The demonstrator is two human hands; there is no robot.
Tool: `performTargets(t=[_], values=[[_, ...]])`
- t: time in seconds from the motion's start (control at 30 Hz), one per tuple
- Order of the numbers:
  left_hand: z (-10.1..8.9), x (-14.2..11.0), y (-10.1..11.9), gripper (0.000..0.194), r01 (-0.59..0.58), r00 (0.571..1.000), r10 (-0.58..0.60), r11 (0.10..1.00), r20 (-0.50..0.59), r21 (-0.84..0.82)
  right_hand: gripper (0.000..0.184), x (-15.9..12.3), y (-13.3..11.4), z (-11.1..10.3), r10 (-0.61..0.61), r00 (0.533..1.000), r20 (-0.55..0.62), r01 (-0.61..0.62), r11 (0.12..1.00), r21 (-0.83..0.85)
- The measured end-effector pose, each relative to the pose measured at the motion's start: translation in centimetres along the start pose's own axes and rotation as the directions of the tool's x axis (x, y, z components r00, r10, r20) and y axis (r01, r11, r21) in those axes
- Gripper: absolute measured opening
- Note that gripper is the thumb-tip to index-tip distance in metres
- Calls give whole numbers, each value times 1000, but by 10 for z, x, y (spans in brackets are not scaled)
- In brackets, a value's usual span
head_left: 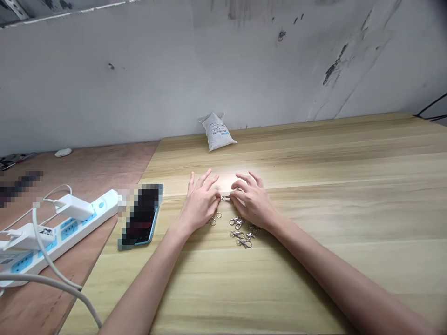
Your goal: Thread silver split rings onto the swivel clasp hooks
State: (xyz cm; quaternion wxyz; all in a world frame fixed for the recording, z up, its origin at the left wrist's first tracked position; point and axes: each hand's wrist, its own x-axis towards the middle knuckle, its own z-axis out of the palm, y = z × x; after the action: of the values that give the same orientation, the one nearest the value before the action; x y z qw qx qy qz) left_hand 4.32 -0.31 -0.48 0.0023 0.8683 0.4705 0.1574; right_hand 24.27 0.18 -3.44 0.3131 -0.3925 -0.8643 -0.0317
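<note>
At the middle of the wooden table, my left hand point(200, 200) and my right hand point(254, 202) face each other, thumbs and forefingers pinched. A small silver swivel clasp point(227, 197) spans the gap between them, its body in my right fingertips. My left fingertips pinch its near end, where a small metal ring point(221, 198) seems to sit; the detail is tiny. The other fingers of both hands are raised and spread. Loose split rings point(219, 215) lie beside my left hand, partly covered by it. Several silver swivel clasps point(243, 243) are scattered below my right hand.
A phone point(141, 216) lies left of my left arm. Further left, a white power strip point(66, 235) holds plugged-in chargers, with a grey cable point(52, 279) looping over the table's edge. A white plastic packet point(218, 132) stands near the wall at the back.
</note>
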Motion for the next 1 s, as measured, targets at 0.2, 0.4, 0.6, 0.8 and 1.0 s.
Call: performTargets(t=[0.2,0.4,0.6,0.8,1.0], values=[[0,0,1,20,10,1000,-10,1000,-15,2,20,2,0,0,-52,998,21,53,997,-51],[3,0,0,16,98,995,-100,993,-26,-59,22,3,1,-5,-105,994,37,109,986,-128],[7,-1,3,15,213,966,-235,960,-110,-181,27,5,-13,-5,-149,987,54,157,968,-196],[7,-1,13,15,300,919,-354,912,-171,-279,19,5,-21,2,55,998,-22,-55,998,22],[4,-1,17,10,202,939,-248,959,-237,-201,13,3,-9,3,233,971,-49,-211,940,269]])
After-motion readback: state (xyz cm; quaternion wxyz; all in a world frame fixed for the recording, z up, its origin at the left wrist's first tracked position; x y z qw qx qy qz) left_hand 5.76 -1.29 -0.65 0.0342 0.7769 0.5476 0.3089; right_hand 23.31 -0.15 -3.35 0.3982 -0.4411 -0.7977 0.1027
